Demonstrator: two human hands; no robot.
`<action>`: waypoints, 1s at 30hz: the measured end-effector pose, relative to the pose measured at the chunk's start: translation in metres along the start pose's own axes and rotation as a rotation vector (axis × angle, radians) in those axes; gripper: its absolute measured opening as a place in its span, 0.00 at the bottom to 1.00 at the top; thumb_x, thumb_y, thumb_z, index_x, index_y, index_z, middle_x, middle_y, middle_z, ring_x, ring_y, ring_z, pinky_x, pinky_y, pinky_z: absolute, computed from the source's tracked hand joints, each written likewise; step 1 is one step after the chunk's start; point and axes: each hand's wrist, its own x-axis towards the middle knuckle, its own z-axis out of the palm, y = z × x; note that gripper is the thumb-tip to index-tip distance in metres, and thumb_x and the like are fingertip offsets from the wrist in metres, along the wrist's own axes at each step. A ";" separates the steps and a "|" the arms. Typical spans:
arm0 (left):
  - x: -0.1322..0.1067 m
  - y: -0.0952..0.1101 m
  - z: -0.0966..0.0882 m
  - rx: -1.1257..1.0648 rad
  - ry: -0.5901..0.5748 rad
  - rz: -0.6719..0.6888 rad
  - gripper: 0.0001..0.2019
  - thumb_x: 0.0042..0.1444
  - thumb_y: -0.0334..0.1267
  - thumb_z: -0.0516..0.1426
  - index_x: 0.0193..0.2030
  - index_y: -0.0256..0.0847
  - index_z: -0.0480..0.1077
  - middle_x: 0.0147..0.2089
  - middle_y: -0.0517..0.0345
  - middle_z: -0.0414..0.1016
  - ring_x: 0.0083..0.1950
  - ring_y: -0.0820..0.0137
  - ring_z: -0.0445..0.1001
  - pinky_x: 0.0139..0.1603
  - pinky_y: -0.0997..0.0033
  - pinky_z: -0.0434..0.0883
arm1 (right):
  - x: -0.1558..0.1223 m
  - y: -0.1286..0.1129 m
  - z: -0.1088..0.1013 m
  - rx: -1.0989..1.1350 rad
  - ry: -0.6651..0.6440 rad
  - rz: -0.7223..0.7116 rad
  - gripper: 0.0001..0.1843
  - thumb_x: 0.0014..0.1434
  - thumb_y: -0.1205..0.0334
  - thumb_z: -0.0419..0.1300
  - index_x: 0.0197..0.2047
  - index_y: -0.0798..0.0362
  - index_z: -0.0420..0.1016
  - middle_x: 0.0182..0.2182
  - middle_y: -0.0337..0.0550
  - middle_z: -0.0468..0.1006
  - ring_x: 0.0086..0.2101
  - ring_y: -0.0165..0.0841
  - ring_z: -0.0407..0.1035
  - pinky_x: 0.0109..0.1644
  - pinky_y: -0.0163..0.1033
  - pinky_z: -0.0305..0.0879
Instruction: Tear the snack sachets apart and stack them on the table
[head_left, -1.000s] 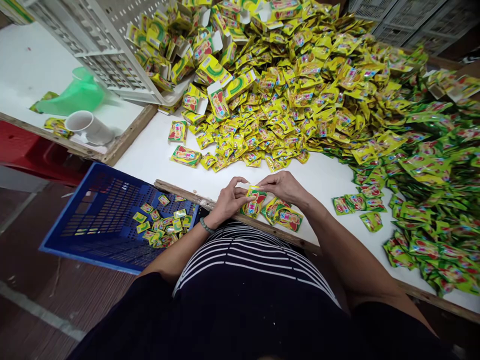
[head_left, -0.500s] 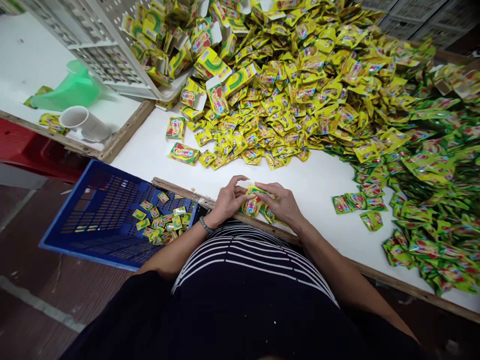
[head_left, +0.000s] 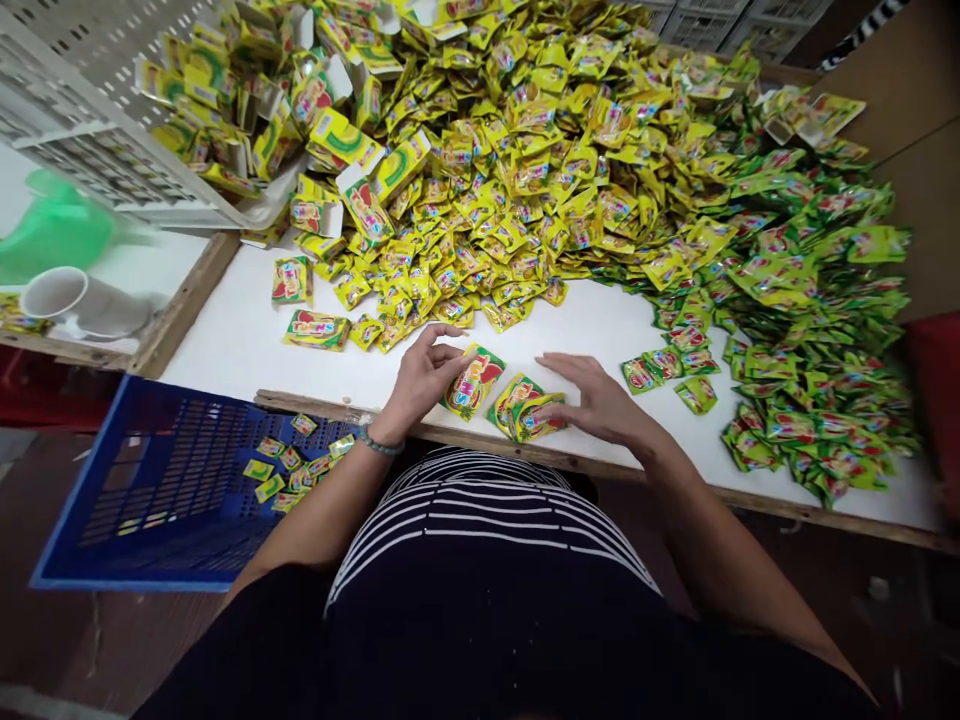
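Note:
My left hand (head_left: pixel 417 385) pinches a small yellow-and-green printed candy box (head_left: pixel 475 382) by its left side, close to the table's front edge. Right of that box, several similar flat yellow-green pieces (head_left: pixel 523 408) lie overlapping; I cannot tell whether they are boxes or sachets. My right hand (head_left: pixel 600 402) is open beside them, fingers stretched toward the left and thumb near the top piece. Two more printed boxes, one upright-looking (head_left: pixel 291 281) and one lying lengthwise (head_left: pixel 316 330), rest farther left on the white table (head_left: pixel 232 350).
A large heap of yellow sachets (head_left: pixel 525 170) covers the back, with green sachets (head_left: pixel 795 300) at the right. A white crate (head_left: pixel 172 205) spills open boxes at the back left. A blue crate (head_left: pixel 82 580) holding small boxes stands below the edge. A white mug (head_left: pixel 90 305) lies left.
My right hand has left the box and moved right, its fingers now spread. My left hand keeps the box. The view has shifted, bringing more of the right side into sight.

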 end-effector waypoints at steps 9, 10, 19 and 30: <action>0.020 0.009 0.054 0.641 -0.273 -0.055 0.23 0.50 0.46 0.63 0.51 0.40 0.65 0.37 0.54 0.77 0.37 0.67 0.75 0.36 0.70 0.68 | -0.019 0.006 0.044 0.567 0.142 0.423 0.32 0.48 0.55 0.66 0.56 0.48 0.66 0.40 0.41 0.76 0.29 0.31 0.73 0.35 0.42 0.74; 0.020 0.005 0.057 0.803 -0.290 -0.044 0.26 0.48 0.48 0.64 0.52 0.39 0.66 0.42 0.50 0.77 0.43 0.62 0.75 0.41 0.67 0.69 | -0.017 0.005 0.045 0.607 0.147 0.417 0.30 0.49 0.56 0.64 0.55 0.49 0.66 0.39 0.41 0.76 0.29 0.31 0.73 0.36 0.42 0.74; 0.020 0.009 0.067 1.257 -0.646 -0.042 0.34 0.40 0.63 0.63 0.46 0.37 0.70 0.46 0.44 0.73 0.48 0.54 0.71 0.44 0.63 0.67 | -0.008 0.091 -0.031 -0.123 0.748 0.531 0.24 0.60 0.52 0.53 0.55 0.56 0.70 0.59 0.61 0.67 0.61 0.48 0.56 0.64 0.60 0.52; 0.018 0.009 0.068 1.256 -0.724 0.034 0.39 0.40 0.62 0.63 0.56 0.41 0.67 0.48 0.45 0.73 0.51 0.51 0.71 0.50 0.58 0.67 | 0.044 0.097 -0.005 -0.233 0.455 0.751 0.31 0.65 0.41 0.43 0.65 0.46 0.63 0.67 0.51 0.58 0.67 0.51 0.45 0.66 0.63 0.42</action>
